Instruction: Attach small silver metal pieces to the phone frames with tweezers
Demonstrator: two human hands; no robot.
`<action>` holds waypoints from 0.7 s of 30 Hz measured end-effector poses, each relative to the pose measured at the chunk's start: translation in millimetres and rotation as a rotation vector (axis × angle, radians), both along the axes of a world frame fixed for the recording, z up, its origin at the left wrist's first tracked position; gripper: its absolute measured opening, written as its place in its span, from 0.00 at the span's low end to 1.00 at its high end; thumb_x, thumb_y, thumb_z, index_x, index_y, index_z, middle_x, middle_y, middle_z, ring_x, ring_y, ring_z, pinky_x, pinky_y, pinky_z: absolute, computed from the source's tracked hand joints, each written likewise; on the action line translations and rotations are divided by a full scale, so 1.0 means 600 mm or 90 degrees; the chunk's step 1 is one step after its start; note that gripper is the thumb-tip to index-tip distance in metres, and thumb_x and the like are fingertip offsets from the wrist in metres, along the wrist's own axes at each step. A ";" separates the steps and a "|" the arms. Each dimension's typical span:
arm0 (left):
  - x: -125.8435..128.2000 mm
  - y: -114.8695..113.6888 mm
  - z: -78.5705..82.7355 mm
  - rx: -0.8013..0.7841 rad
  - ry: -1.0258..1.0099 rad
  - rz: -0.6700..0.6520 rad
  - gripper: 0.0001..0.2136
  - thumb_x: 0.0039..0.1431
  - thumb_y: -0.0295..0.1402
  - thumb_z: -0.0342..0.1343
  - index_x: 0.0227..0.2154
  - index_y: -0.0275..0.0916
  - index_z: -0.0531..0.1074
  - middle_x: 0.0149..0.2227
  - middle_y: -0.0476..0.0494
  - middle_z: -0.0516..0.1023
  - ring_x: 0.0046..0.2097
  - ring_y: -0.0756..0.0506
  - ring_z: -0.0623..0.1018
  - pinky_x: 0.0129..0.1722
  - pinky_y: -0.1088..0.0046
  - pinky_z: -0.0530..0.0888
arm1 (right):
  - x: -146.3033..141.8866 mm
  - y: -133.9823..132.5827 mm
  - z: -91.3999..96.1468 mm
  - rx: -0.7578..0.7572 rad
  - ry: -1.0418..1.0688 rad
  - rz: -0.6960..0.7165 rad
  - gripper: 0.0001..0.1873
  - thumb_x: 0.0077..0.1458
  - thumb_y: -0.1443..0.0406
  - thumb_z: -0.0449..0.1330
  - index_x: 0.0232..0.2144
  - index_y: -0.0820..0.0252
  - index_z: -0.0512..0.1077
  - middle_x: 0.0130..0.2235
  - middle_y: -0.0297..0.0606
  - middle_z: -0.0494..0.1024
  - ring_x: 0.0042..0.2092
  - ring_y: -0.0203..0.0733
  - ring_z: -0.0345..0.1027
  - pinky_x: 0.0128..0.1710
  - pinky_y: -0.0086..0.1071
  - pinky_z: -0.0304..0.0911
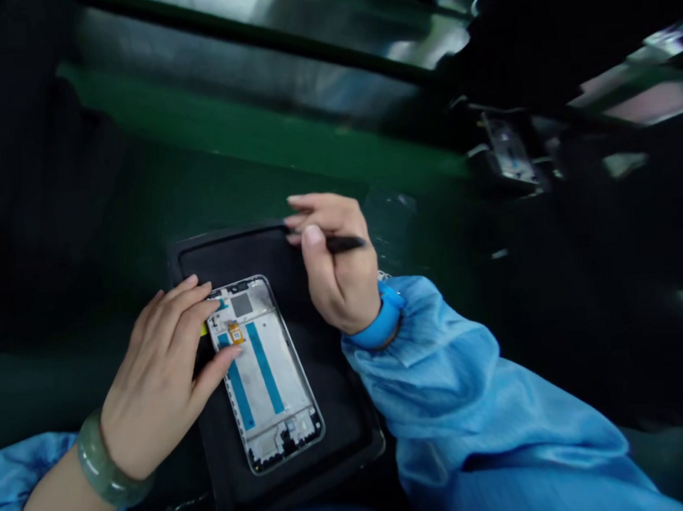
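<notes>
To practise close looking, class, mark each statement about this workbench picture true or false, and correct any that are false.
1. The left hand touches a phone frame. True.
2. The right hand grips a black pen-like tool. True.
3. The phone frame lies directly on a green surface. False: it lies on a black tray.
4. A green bangle is on the right wrist. False: it is on the left wrist; the right wrist has a blue wrist band.
</notes>
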State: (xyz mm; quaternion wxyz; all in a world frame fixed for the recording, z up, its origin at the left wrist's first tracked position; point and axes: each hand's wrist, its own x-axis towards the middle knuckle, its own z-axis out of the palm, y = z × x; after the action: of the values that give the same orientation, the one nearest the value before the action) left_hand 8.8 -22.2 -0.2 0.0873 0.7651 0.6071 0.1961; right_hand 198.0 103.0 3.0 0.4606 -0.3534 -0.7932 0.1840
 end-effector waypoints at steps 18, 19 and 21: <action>-0.043 0.031 -0.043 -0.060 -0.644 0.273 0.29 0.58 0.55 0.43 0.56 0.42 0.58 0.58 0.37 0.64 0.57 0.39 0.69 0.57 0.55 0.65 | 0.091 0.066 0.132 -0.472 -0.237 -0.014 0.10 0.47 0.68 0.54 0.34 0.63 0.71 0.15 0.27 0.67 0.16 0.31 0.60 0.15 0.22 0.51; -0.047 0.032 -0.042 -0.066 -0.663 0.272 0.30 0.58 0.56 0.42 0.56 0.41 0.58 0.58 0.36 0.65 0.55 0.39 0.71 0.55 0.56 0.68 | 0.104 0.060 0.154 -0.478 -0.207 -0.033 0.10 0.47 0.68 0.54 0.35 0.63 0.70 0.15 0.27 0.67 0.14 0.30 0.57 0.13 0.21 0.48; -0.052 0.034 -0.042 -0.083 -0.692 0.270 0.30 0.56 0.56 0.44 0.53 0.39 0.62 0.55 0.35 0.69 0.53 0.39 0.73 0.52 0.58 0.71 | 0.128 0.048 0.204 -0.480 -0.147 -0.075 0.08 0.48 0.67 0.53 0.33 0.62 0.68 0.13 0.27 0.66 0.12 0.28 0.51 0.11 0.21 0.43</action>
State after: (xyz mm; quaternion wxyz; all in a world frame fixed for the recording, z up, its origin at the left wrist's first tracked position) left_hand -22.3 -1.6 -25.4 0.3918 0.4092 0.6259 0.5360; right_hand 274.5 131.8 125.3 0.2157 -0.5608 -0.6951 0.3948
